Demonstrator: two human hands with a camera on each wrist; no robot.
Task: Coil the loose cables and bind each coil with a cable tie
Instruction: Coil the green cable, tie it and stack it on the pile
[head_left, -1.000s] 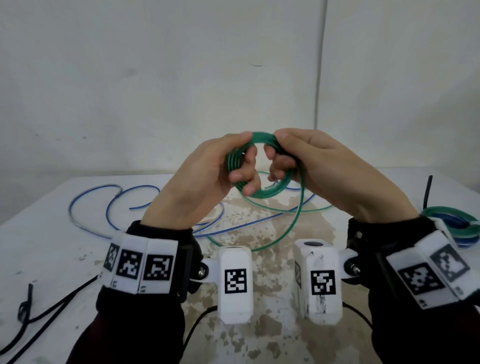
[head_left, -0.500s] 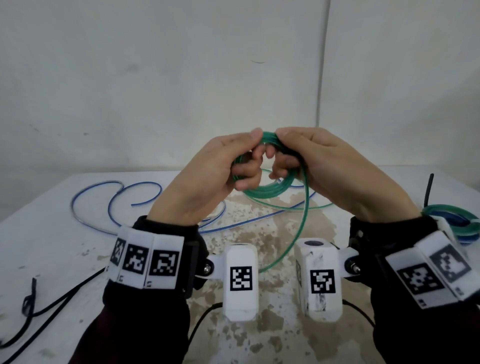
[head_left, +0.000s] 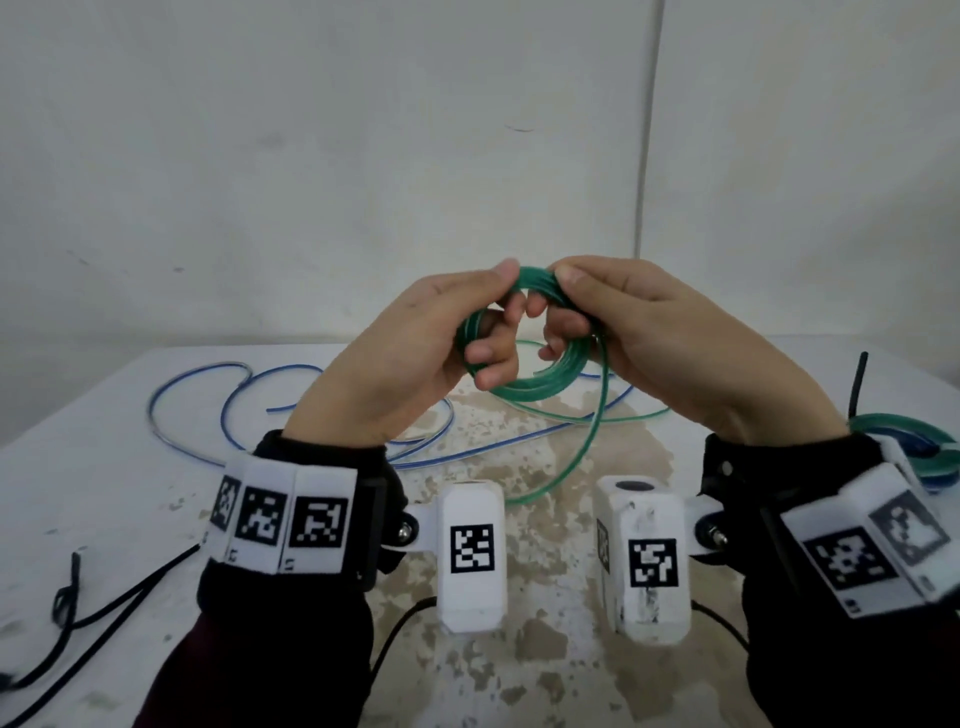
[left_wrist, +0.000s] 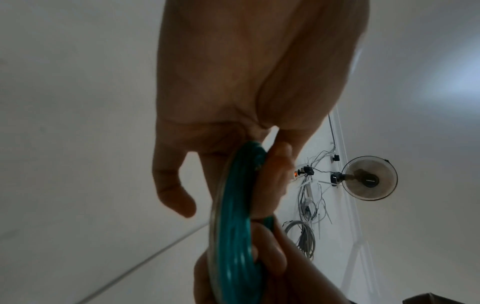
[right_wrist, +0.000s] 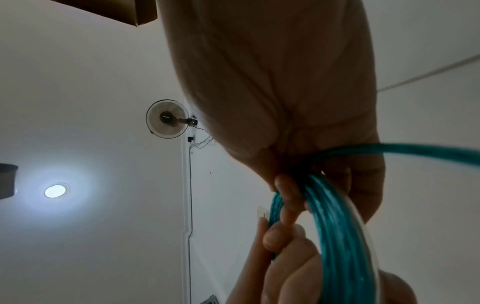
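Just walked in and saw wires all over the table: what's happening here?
A person is winding a green cable into a coil, held up over the table. The left hand and the right hand both grip the coil, and a loose tail still trails down. No tie is on it yet. A blue cable lies uncoiled, and a finished coil sits at right.

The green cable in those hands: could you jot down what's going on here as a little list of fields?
held item: green cable coil, several loops, raised above the table
left hand: grips the coil's left side
right hand: pinches the coil's top right
loose tail: one green strand hangs from the coil down to the table
cable tie on held coil: none visible
still loose: blue cable sprawled on the table
far right: another green and blue coil, partly hidden by the right wrist
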